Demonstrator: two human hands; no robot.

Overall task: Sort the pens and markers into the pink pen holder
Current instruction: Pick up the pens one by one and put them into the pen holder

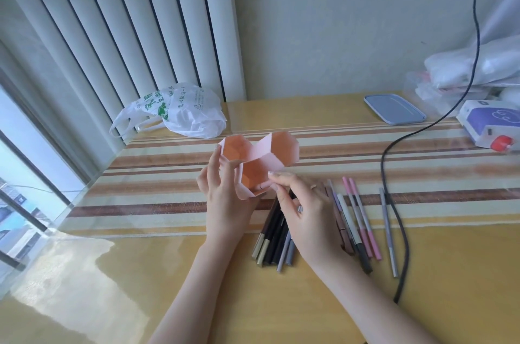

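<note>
Your holder [260,163] is three pale pink hexagonal cells, tilted on the striped table [365,146]. Left hand [222,188] grips its side; right hand [304,211] pinches a pink pen [263,186] at the nearest cell.

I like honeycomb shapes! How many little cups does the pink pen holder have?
3. The pink pen holder has one cup at the back left, one at the back right, and one at the front between the two hands.
</note>
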